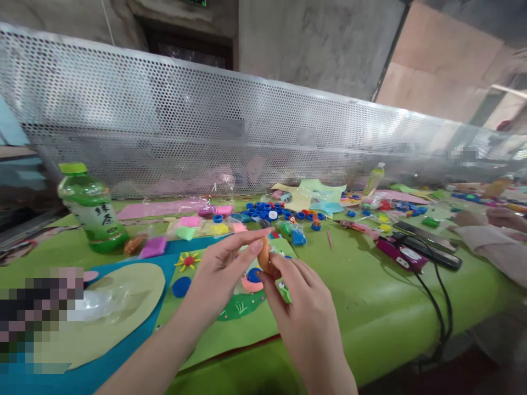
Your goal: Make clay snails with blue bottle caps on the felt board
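My left hand (224, 266) and my right hand (304, 288) meet above a green sheet (218, 343), pinching a small orange, clay-like lump (265, 253) between their fingertips. Below them the sheet bears a raised picture: a sun (188, 261) with a red middle and yellow rays, a dark green patch (242, 307) with white grass marks, and a blue-and-pink shape (252, 278). My hands partly cover the picture. Left of my left wrist, a round blue disc (181, 286) lies on the sheet.
At the left stands a green tea bottle (94, 211), behind a blue sheet with a pale oval card (140, 291). Several blue bottle caps (265, 211) lie at the back, before a perforated metal screen (185, 120). A purple box (401, 253) with black cables sits right, near another person's sleeve (494, 241).
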A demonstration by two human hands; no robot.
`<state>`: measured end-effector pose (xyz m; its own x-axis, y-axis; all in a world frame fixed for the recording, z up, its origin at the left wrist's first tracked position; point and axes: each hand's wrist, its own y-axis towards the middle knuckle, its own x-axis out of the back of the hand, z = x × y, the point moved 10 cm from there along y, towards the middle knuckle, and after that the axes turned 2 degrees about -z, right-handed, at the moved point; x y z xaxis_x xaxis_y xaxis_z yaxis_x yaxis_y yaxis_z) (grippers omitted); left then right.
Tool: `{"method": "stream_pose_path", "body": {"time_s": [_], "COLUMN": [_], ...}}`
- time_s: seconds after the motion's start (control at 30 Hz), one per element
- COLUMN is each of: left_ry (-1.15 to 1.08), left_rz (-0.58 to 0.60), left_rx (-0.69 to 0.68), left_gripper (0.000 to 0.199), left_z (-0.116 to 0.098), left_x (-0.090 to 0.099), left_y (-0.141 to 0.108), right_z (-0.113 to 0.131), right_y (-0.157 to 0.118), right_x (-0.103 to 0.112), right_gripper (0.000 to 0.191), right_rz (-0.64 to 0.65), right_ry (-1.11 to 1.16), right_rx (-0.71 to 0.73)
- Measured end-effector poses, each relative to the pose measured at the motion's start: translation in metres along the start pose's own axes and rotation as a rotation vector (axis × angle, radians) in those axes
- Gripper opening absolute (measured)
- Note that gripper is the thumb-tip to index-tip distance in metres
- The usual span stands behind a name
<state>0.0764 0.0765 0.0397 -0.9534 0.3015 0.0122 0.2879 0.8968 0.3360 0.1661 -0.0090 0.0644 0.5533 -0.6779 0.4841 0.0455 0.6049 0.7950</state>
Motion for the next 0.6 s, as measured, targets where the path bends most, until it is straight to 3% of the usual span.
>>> {"method": "stream_pose_path", "body": {"time_s": [0.3,0.6], "left_ry": [0.153,-0.009], "left_rz": [-0.023,-0.02], "left_rx": [-0.024,0.039], "left_gripper": [0.024,0.023], "left_z": [-0.0008,0.0059], "left_x": [0.0066,0.0049], "left_y": [-0.0005,0.002], "right_z": [0.0062,0.0069], "right_y": [0.0051,0.006], "right_x": [-0.0023,-0.0062], "right_gripper": [0.018,0.013], "right_rz": [0.064,0.078], "right_ry": [-0.152,-0.165], "right_rx": [0.072,0.096]}}
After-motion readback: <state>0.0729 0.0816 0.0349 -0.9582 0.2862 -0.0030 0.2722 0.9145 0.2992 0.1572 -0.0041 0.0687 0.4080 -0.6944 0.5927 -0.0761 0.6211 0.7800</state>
